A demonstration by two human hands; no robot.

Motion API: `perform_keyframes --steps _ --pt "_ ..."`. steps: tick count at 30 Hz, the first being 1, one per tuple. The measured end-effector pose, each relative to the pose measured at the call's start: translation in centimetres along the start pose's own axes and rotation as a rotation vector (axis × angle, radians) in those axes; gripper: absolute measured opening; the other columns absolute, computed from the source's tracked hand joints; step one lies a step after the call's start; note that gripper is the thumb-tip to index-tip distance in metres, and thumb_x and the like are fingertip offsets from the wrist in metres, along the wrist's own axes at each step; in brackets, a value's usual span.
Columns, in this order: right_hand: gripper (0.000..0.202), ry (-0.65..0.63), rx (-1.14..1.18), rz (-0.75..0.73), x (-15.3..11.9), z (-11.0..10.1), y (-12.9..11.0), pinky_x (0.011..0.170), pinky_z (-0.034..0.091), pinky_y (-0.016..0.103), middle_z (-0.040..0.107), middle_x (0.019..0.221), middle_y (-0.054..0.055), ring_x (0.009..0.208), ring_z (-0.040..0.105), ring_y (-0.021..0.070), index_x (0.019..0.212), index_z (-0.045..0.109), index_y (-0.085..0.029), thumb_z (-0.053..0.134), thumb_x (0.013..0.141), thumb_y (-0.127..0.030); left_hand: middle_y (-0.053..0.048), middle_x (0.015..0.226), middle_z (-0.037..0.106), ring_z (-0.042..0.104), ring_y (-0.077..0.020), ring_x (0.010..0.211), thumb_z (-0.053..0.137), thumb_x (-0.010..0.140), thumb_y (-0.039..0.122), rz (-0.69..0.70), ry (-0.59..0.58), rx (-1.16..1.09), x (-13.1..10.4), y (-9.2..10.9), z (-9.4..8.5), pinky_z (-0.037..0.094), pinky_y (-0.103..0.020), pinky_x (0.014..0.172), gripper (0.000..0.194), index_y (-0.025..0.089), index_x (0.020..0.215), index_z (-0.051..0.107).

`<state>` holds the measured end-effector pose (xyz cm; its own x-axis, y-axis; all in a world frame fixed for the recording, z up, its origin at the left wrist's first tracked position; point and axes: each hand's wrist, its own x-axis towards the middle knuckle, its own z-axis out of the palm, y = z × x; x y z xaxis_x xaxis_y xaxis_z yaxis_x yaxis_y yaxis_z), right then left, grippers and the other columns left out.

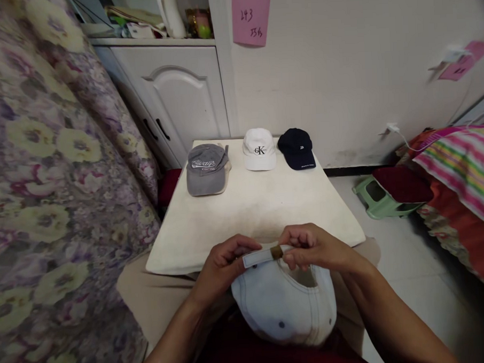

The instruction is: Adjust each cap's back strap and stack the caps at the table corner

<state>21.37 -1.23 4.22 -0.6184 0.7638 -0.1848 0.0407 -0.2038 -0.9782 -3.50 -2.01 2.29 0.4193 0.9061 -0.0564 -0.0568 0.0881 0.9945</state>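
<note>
A pale blue baseball cap (279, 303) rests over my lap at the table's near edge, its back opening facing up and away from me. Across that opening runs its adjustment strap (258, 258), with a brown-gold buckle (276, 252) on it. My left hand (229, 259) pinches the strap's loose left end between thumb and fingers. Close by the buckle, my right hand (305, 248) grips the strap's right side with curled fingers. The cap's brim is hidden from view.
On the cream table (259, 207) lie a grey cap (207, 172), a white cap (259, 151) and a navy cap (297, 149). A floral curtain (59, 211) hangs at left, a white cabinet (177, 88) behind. At right stand a green stool (373, 197) and a bed (467, 193).
</note>
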Motion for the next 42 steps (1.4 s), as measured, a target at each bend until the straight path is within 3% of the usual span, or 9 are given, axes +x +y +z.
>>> perform_keyframes --steps 5,11,16,21,29,35,39,42 --pt "0.02 0.055 -0.034 -0.063 0.1 0.4 -0.4 0.048 0.036 0.018 0.063 0.065 -0.003 0.053 0.049 0.0075 0.085 0.063 -0.017 0.075 0.083 -0.033 -0.003 0.089 0.072 0.061 -0.0174 0.082 0.065 0.091 0.034 0.019 -0.091 0.239 -0.2 2.0 0.4 0.043 -0.025 0.071 0.017 0.02 0.097 0.072" --pt "0.017 0.099 -0.065 -0.086 0.7 1.4 -0.5 0.048 0.035 0.019 0.065 0.063 -0.003 0.053 0.052 0.0087 0.082 0.062 -0.017 0.075 0.082 -0.028 -0.001 0.081 0.066 0.053 -0.0155 0.072 0.056 0.095 0.038 0.011 -0.117 0.363 -0.3 3.3 1.2 0.037 -0.025 0.062 0.022 0.019 0.094 0.066" --pt "0.017 0.073 -0.021 -0.078 0.8 1.5 -0.2 0.048 0.035 0.018 0.067 0.064 -0.003 0.052 0.051 0.0078 0.082 0.062 -0.017 0.075 0.082 -0.029 -0.002 0.081 0.065 0.052 -0.0156 0.072 0.057 0.094 0.038 -0.029 -0.154 0.292 -0.2 3.2 1.2 0.036 -0.025 0.062 0.022 0.018 0.091 0.067" --pt "0.016 0.008 0.049 -0.1 1.0 1.2 0.0 0.046 0.031 0.018 0.068 0.064 -0.002 0.048 0.045 0.0064 0.083 0.063 -0.017 0.072 0.084 -0.029 0.0 0.072 0.059 0.045 -0.0126 0.062 0.065 0.088 0.04 -0.114 -0.102 0.085 0.1 2.1 1.2 0.031 -0.024 0.055 0.023 0.017 0.084 0.065" --pt "0.015 0.008 0.111 -0.159 1.9 1.3 0.3 0.049 0.032 0.019 0.066 0.06 -0.002 0.051 0.05 0.008 0.084 0.065 -0.015 0.073 0.084 -0.028 0.001 0.065 0.054 0.039 -0.0106 0.056 0.07 0.082 0.042 -0.126 -0.058 -0.112 0.4 0.5 1.2 0.027 -0.023 0.052 0.027 0.017 0.076 0.062" --pt "0.021 0.067 0.175 -0.149 2.5 1.5 1.1 0.043 0.024 0.019 0.062 0.057 -0.003 0.044 0.037 0.0058 0.08 0.062 -0.016 0.075 0.081 -0.032 0.002 0.067 0.054 0.041 -0.0121 0.063 0.068 0.084 0.033 -0.035 -0.005 0.078 0.2 1.3 1.1 0.029 -0.022 0.056 0.018 0.017 0.078 0.062" --pt "0.021 0.083 0.071 -0.183 2.6 1.8 1.0 0.046 0.031 0.02 0.063 0.062 -0.002 0.048 0.043 0.0082 0.081 0.062 -0.017 0.072 0.084 -0.035 0.001 0.07 0.054 0.042 -0.0127 0.064 0.061 0.089 0.039 -0.011 -0.1 0.164 -0.1 2.3 0.9 0.03 -0.023 0.057 0.024 0.016 0.082 0.065" --pt "0.011 0.239 -0.207 -0.318 2.2 2.1 0.2 0.062 0.043 0.026 0.064 0.08 0.001 0.069 0.055 0.0136 0.09 0.067 -0.019 0.071 0.084 -0.026 0.003 0.064 0.049 0.036 -0.0107 0.057 0.066 0.086 0.043 -0.076 -0.056 0.09 -0.2 2.2 1.0 0.027 -0.022 0.052 0.029 0.016 0.076 0.062"
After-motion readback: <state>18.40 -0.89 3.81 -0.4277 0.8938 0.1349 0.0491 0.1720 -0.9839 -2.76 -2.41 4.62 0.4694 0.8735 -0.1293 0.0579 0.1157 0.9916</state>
